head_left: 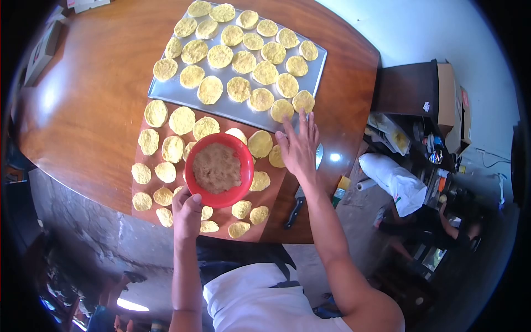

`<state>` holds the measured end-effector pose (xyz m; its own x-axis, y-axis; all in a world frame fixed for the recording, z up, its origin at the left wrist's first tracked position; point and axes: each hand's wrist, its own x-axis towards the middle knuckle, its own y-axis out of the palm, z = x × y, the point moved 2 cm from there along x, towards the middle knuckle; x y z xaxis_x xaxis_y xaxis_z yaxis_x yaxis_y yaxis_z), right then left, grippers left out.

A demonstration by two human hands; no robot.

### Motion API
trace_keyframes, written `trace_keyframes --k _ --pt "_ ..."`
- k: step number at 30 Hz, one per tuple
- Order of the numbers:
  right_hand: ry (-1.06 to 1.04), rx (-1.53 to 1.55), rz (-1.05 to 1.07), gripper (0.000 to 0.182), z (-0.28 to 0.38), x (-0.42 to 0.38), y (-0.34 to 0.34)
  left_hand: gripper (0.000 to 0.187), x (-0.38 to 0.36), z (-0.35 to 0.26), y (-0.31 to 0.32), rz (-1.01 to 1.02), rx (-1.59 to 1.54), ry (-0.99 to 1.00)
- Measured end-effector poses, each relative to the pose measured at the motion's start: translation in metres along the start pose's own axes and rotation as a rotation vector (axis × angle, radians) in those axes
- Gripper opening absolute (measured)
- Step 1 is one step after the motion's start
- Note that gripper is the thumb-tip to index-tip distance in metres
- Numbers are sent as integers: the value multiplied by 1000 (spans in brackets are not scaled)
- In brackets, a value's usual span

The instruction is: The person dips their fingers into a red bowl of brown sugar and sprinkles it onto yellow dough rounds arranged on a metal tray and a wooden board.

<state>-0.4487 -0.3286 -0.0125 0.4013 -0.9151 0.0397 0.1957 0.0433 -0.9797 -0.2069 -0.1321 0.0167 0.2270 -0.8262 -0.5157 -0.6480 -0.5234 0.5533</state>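
Observation:
My left hand (187, 214) is closed on the near rim of a red bowl (246, 187), thumb on the edge. Inside the bowl lies a brown, crumbly filling (217, 167). My right hand (299, 145) reaches forward with its fingers extended, fingertips right at a yellow dough round (282, 110) by the near right corner of a metal baking tray (191, 99). Rows of similar yellow rounds cover the tray. More rounds, such as one dough round (182, 120), lie on a brown mat (276, 193) under the bowl, which hides some of them.
A knife (295, 213) lies beside the mat, partly under my right forearm, near a green-handled brush (340, 191) at the wooden table's (94, 127) edge. To the right are a white sack (394, 182), a dark cabinet (406, 91) and another person (426, 227).

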Motion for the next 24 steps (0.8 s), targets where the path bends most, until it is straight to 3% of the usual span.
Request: trace_keyframes --k 11,13,15,17,20,24 --pt "-62 -11 -72 44 16 15 4 56 1 3 1 -29 34 -3" --pt "-63 40 -145 42 35 11 -18 57 2 2 1 -55 38 -21" --pt "-108 302 -254 35 48 4 -37 56 5 1 11 -60 12 25" --pt "-231 429 -151 25 67 -2 -54 56 10 5 9 -32 4 23" --pt "-392 330 -24 15 94 -6 -65 43 12 4 20 20 2 -9" --pt "-388 219 109 11 102 -10 -56 55 12 6 35 -14 8 -42"
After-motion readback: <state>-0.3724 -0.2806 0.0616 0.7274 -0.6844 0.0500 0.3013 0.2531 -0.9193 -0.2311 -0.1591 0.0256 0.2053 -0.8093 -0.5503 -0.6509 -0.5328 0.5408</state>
